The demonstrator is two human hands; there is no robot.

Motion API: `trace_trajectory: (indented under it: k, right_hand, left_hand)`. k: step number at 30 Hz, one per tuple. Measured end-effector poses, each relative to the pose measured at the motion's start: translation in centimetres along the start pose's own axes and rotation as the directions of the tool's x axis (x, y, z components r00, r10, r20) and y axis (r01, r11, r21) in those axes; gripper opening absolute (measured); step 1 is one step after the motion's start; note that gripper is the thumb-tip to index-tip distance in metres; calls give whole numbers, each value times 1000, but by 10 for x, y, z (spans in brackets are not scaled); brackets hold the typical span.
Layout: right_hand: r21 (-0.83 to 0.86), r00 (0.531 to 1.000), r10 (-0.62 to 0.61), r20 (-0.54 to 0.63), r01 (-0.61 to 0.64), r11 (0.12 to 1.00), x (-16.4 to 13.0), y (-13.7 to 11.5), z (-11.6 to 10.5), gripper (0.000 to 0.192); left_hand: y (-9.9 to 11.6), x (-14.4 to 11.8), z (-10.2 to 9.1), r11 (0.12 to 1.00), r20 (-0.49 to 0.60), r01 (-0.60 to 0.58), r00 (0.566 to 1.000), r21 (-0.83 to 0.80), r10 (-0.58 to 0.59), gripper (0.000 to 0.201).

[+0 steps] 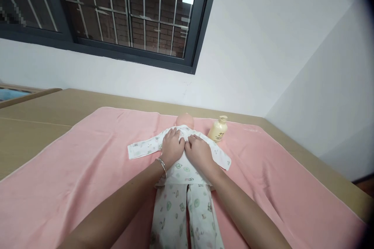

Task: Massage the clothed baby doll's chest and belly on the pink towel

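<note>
the person's left hand [172, 147] and right hand [199, 152] lie flat and open, side by side, on the back of a baby doll [180, 171] face-down on the pink towel [87, 171], looks light and floppy-limbed, so probably best held round the torso.

Under my hands the doll's [185, 120] printed suit [183, 171] is soft matt cotton. The pink towel [87, 171] looks nappy and matt, the tabletop [35, 124] smooth and dull. The bottle [217, 130] is glossy cream plastic, and my bangle [161, 164] shines like metal.
</note>
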State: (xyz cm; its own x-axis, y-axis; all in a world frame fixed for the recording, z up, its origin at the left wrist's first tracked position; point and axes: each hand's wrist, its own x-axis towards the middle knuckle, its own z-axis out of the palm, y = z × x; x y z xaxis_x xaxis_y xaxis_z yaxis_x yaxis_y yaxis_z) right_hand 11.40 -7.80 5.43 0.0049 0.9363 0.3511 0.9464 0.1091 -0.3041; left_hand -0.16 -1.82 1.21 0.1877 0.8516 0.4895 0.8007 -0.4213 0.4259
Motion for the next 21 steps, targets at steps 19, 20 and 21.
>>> trace_trajectory:
  k: [19, 20, 21]
  right_hand:
    - [146, 1000, 22, 15, -24, 989, 19, 26, 12, 46]
    - [170, 1000, 15, 10, -17, 985, 20, 27, 9, 44]
    - [190, 1000, 11, -6, -10, 982, 20, 28, 5, 44]
  left_hand:
    - [6, -11, 1, 1000, -112, -11, 994, -29, 7, 38]
    - [5, -11, 1, 999, -111, -14, 994, -37, 10, 39]
    - [4, -12, 2, 999, -110, -19, 994, -45, 14, 40]
